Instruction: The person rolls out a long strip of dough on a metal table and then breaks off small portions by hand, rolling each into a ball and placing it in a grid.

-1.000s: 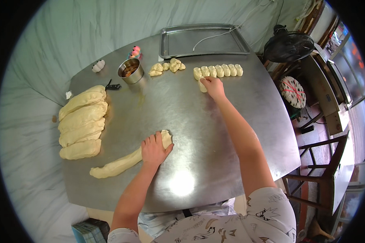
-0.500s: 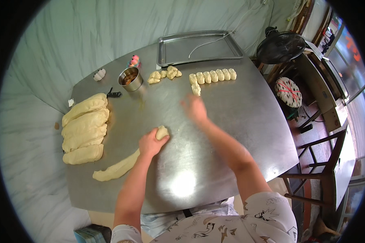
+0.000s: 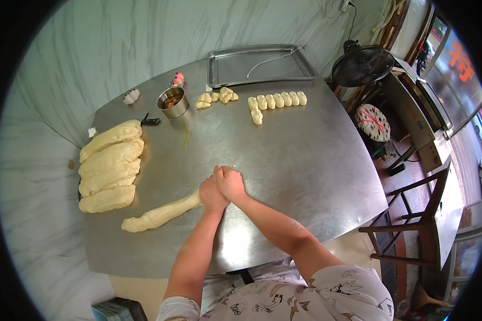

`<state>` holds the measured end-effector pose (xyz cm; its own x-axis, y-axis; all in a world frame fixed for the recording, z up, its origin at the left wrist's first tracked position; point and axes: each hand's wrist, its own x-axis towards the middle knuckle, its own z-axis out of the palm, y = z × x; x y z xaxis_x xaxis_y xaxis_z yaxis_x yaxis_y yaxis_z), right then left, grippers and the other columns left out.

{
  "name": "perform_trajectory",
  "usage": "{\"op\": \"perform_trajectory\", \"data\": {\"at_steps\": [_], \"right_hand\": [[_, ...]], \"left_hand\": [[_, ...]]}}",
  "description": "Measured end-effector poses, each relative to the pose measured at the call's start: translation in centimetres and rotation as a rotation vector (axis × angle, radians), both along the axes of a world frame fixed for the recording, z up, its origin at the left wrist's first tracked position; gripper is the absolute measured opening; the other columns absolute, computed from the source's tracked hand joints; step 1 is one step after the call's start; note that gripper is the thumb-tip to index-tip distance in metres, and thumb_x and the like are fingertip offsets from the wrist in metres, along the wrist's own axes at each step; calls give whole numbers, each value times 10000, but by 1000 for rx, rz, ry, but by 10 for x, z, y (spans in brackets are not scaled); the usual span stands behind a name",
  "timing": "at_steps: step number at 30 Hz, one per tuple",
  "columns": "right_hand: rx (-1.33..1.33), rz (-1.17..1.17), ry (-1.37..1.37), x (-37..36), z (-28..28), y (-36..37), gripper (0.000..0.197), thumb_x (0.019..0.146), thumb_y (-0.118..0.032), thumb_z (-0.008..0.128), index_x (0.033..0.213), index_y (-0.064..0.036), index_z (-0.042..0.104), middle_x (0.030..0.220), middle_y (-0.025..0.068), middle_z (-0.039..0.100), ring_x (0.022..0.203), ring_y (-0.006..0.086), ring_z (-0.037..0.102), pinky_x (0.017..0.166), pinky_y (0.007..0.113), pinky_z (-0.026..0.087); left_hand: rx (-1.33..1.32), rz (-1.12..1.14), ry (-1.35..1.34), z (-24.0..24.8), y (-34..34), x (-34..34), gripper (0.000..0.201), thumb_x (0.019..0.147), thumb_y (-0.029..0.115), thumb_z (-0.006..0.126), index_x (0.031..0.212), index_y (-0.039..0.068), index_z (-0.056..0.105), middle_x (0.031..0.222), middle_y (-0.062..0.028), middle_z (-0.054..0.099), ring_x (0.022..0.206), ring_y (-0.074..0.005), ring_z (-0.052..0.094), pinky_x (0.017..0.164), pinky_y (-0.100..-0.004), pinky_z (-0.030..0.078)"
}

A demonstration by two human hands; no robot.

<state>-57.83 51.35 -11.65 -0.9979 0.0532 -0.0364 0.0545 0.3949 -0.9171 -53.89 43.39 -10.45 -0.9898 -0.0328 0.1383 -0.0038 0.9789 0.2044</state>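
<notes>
A long dough rope lies slantwise on the steel table, its far right end covered by my hands. My left hand is wrapped round that end. Pressed against it, my right hand is closed over the same end, and the dough between the fingers is hidden. Beyond them stands a row of small cut dough pieces, with a single dough piece in front of its left end. Several uneven dough lumps sit left of the row. Thick dough rolls lie side by side at the left edge.
A metal bowl with brown contents stands at the back left, near a black-handled knife and small toys. An empty metal tray rests at the back. A black fan, round stool and wooden chair are off the right side.
My right hand has come back from beside the single dough piece to join my left hand. The dough end that stuck out of my left hand is now covered.
</notes>
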Motion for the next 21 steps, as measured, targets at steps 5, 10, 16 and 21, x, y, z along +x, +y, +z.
{"op": "perform_trajectory", "data": {"at_steps": [5, 10, 16, 21], "right_hand": [[66, 40, -76, -7, 23, 0, 414, 1027, -348, 591, 920, -3, 792, 922, 290, 760, 877, 501, 744, 830, 552, 608], [186, 40, -167, -25, 14, 14, 375, 958, -373, 655, 920, -35, 811, 970, 251, 786, 919, 471, 756, 861, 543, 621], [348, 193, -172, -18, 45, 34, 294, 935, -309, 680, 947, -46, 812, 939, 186, 799, 875, 391, 770, 845, 490, 622], [67, 860, 402, -2, 105, 82, 271, 994, -277, 703, 1069, -34, 795, 882, 86, 768, 776, 219, 671, 779, 407, 582]], "left_hand": [[-22, 36, 139, -18, -1, -11, 466, 934, 346, 704, 1291, 68, 592, 935, -116, 783, 871, -350, 767, 763, -479, 602], [-119, 15, -31, -17, 9, -23, 273, 930, 319, 698, 1101, 107, 683, 952, -84, 796, 855, -299, 785, 759, -425, 622], [-64, 31, -95, -33, 0, -34, 224, 895, 315, 721, 998, 116, 710, 938, -121, 798, 895, -343, 778, 784, -472, 619], [111, 140, -30, -30, -18, -40, 329, 884, 389, 759, 971, 81, 684, 902, -174, 774, 856, -410, 755, 761, -527, 604]]}}
